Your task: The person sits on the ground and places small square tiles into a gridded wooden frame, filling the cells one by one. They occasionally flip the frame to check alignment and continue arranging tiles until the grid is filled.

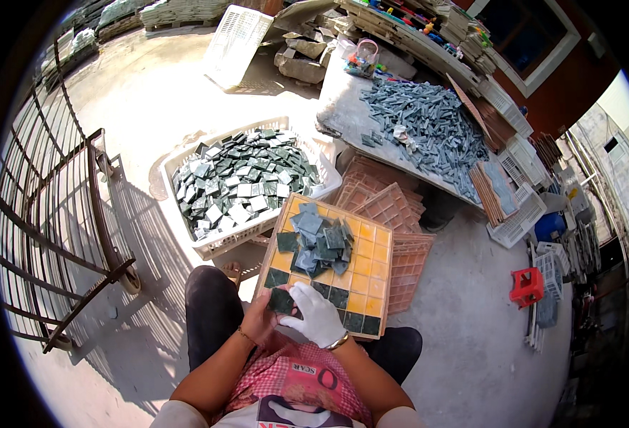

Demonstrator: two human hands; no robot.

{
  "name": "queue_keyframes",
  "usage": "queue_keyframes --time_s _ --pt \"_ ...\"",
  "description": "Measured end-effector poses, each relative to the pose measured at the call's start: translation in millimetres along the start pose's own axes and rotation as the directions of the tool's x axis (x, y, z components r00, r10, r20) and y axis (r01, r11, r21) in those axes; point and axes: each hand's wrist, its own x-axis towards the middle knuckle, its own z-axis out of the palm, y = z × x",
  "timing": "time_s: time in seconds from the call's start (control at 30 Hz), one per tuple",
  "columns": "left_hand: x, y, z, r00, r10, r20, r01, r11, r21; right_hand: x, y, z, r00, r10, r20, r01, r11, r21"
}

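Note:
A square dark green stone tile (281,301) is pinched in my bare left hand (258,321), at the near left corner of a yellow gridded tray (368,267). My right hand (320,317), in a white glove, closes its curled fingers and thumb about the tile's right side; its exact contact is partly hidden. Dark tiles fill cells along the tray's near edge, and a loose heap of grey-green tiles (317,242) lies on its far half. The tray rests over my lap, tilted a little.
A white plastic crate (207,246) full of square tiles stands just beyond the tray. Brown gridded trays (393,208) are stacked to its right. Farther right, a table (343,107) carries many narrow stone strips (428,125). A metal rack (97,207) stands left; a red crate (527,287) sits right.

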Motion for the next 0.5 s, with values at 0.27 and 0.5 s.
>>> queue_keyframes --time_s 0.27,0.5 --pt "-1 -4 -2 0.952 0.123 -0.28 0.019 0.889 0.457 0 32 25 0.985 0.17 0.019 -0.171 0.983 0.06" --pt "-2 12 -1 0.903 0.206 -0.378 -0.058 0.929 0.366 7 42 24 0.978 0.198 0.065 -0.198 0.98 -0.003"
